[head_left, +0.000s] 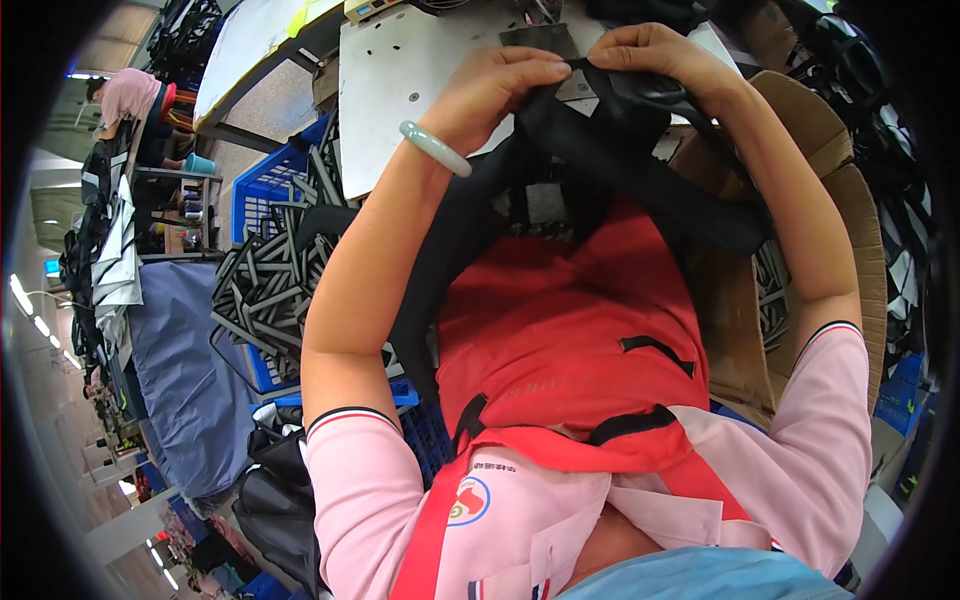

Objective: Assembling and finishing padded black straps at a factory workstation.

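Observation:
Both my hands are at the near edge of a white sewing table (pixel 390 110), close to a metal plate (pixel 545 40) that looks like part of a sewing machine. My left hand (pixel 490 90), with a pale green bangle above the wrist, pinches the edge of a black fabric piece (pixel 590 140) between thumb and fingers. A short distance to its right, my right hand (pixel 660 60) pinches the same edge. The rest of the fabric hangs in folds and long bands over my red apron (pixel 570 320) and beside both forearms. Its full shape is hidden.
On the left, a blue plastic crate (pixel 258 190) is heaped with grey-black strips (pixel 275 270). An open cardboard box (pixel 725 320) with similar strips stands on the right. Black bags (pixel 275 510) lie at lower left, near a blue-grey cloth (pixel 190 370). Another person (pixel 130 100) is farther off.

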Tool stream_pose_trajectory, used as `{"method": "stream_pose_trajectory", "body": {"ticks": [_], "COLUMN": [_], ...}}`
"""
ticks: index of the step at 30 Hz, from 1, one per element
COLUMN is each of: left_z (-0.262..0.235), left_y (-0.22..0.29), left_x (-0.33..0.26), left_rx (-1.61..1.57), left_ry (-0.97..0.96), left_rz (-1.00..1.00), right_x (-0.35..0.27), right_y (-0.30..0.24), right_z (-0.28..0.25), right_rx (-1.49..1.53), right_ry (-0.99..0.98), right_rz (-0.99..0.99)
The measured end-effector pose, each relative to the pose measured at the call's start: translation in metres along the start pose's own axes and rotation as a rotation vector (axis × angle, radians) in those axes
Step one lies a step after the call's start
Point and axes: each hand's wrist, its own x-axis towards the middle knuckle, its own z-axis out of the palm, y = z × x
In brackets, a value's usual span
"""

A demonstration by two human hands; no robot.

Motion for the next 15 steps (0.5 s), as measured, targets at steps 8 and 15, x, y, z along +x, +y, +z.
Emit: {"method": "stream_pose_trajectory", "body": {"ticks": [8, 15], "left_z": [-0.009, -0.018], "left_y": [0.0, 0.0], "left_x": [0.029, 0.04], "left_rx": [-0.198, -0.313], "left_ry": [0.071, 0.065], "left_rz": [0.029, -0.036], "right_x": [0.033, 0.037], "right_y": [0.009, -0.009], "right_z": [-0.019, -0.015], "right_rx": [0.059, 0.204], "right_ry": [-0.024, 0.075], "right_rz": [-0.005, 0.065]}}
